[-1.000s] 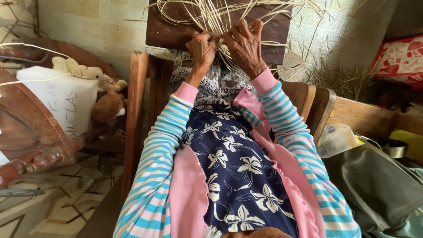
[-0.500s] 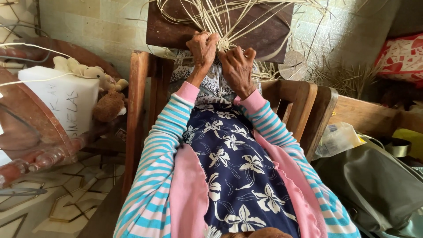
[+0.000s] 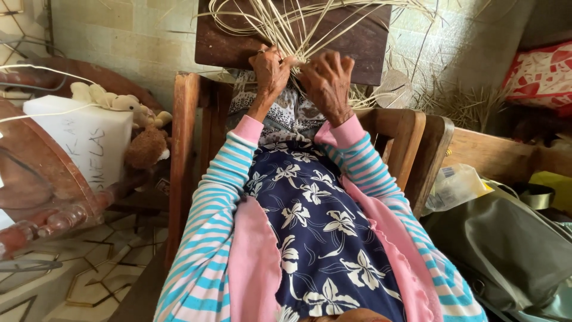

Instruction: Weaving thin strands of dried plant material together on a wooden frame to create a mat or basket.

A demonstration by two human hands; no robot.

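Pale straw strands (image 3: 286,24) are pinched between the curled fingers of the left hand (image 3: 271,74) and the right hand (image 3: 326,80), side by side, against a dark wooden board (image 3: 369,42) above a wooden chair (image 3: 185,149).

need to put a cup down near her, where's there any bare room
Barest patch: the tiled floor at lower left, between the wooden chair frame and the dark curved furniture. The board is crowded with straw strips under the left hand and right hand. Bags fill the right side.
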